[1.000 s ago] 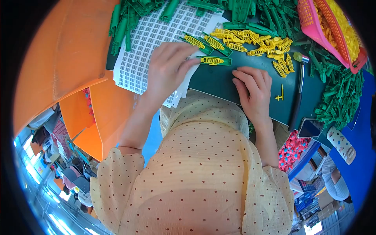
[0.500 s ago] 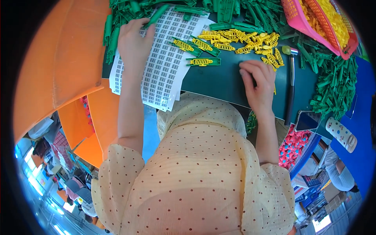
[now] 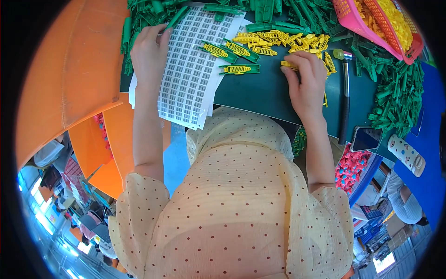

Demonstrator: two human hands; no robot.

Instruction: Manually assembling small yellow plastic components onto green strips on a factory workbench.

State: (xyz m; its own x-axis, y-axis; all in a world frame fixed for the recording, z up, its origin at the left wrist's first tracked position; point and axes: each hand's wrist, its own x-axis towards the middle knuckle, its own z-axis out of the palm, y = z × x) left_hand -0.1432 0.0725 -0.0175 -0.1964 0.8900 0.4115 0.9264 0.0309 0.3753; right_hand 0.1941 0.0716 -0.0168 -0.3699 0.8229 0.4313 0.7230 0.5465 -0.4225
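Note:
My left hand (image 3: 149, 53) is closed at the far left of the table, thumb and finger pinching the end of a long green plastic part (image 3: 178, 17). My right hand (image 3: 307, 81) pinches a small yellow ribbed plastic piece (image 3: 289, 65) at the near edge of a loose pile of yellow pieces (image 3: 304, 43). Between the hands lie three green parts with yellow pieces set in them: one green-and-yellow part (image 3: 240, 69) nearest me, two others just beyond. Under my left wrist are white sheets (image 3: 186, 79) printed with rows of small labels.
Heaps of green parts (image 3: 397, 102) line the table's back and right side. A pink basket (image 3: 360, 30) of yellow pieces stands back right. Right of my hand lie a hammer (image 3: 345, 93), a phone (image 3: 365, 138) and a white patterned case (image 3: 406, 155). An orange panel (image 3: 69, 60) rises at left.
My left hand has shifted slightly left, the green part moving with it. My right hand has reached farther in and taken a yellow piece. The top label sheet has slid left.

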